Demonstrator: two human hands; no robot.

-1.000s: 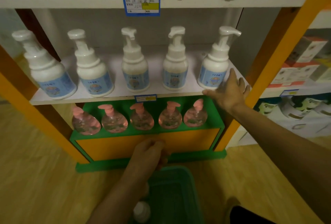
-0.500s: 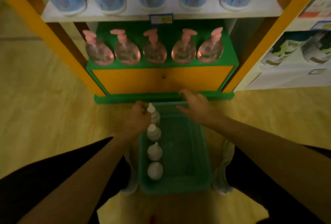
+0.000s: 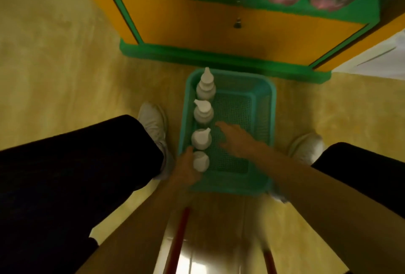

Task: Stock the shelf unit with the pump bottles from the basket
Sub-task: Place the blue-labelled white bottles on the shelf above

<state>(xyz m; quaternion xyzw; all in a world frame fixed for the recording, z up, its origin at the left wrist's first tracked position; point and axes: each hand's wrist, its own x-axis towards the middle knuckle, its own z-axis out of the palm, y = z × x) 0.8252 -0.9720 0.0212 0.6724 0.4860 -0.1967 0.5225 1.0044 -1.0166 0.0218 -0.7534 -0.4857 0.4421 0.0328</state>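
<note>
Stock remaining: four white plastic pump bottles (image 3: 202,120), upright in a row along the teal mesh basket (image 3: 270,107) left wall. Left hand (image 3: 186,169) curled around the nearest; right hand (image 3: 235,139) spread, just beside the third

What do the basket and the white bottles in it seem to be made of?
The basket looks like molded plastic, teal and matte: its rim is smooth and rounded, and its floor and walls are a fine grid. The four bottles look like opaque white plastic with a dull sheen, and their pump tops are molded spouts. Blur leaves finer texture unclear.
</note>
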